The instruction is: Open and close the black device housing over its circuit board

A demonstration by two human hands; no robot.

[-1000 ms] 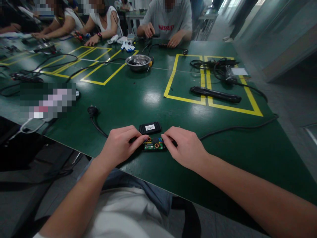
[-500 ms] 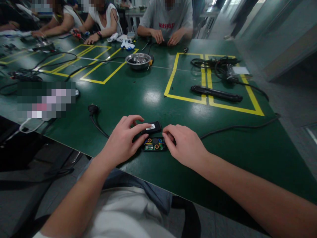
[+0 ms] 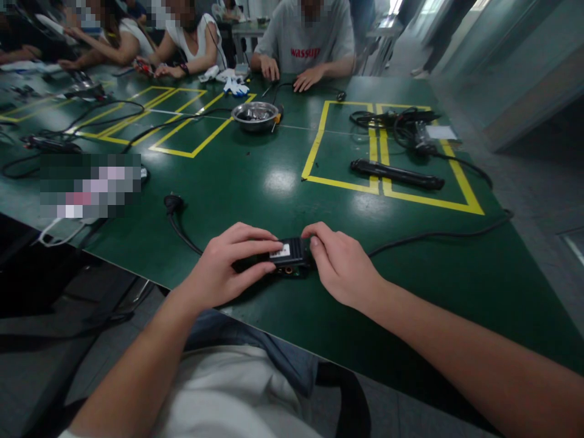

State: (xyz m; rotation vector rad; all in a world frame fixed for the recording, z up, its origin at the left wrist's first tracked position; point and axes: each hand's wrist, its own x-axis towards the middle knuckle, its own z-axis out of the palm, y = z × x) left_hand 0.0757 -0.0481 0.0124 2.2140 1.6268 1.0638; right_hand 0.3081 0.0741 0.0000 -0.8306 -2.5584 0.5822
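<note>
In the head view my left hand [image 3: 235, 258] grips a black plastic cover [image 3: 296, 250] with a white label, fingers along its far edge and thumb on the near one. The cover lies over a black casing with a circuit board [image 3: 288, 271]; only a near strip of the board shows, with a copper coil. My right hand [image 3: 344, 261] is closed at the casing's right end, its index fingertip by the cover's far corner. What its fingers pinch is hidden. A black cord [image 3: 438, 235] runs off to the right from behind this hand, and a plug [image 3: 173, 202] on a cord lies to the left.
Ahead stands a metal bowl [image 3: 255, 115] with small parts. A black wrapped bar [image 3: 396, 174] and coiled cables [image 3: 406, 125] lie within yellow tape at right. A pixelated object [image 3: 95, 188] lies at left. Co-workers sit across the green table [image 3: 255, 194].
My left hand has brought the cover nearer and down over the circuit board, hiding most of it. My right hand has shifted slightly right. The co-worker opposite has moved both hands.
</note>
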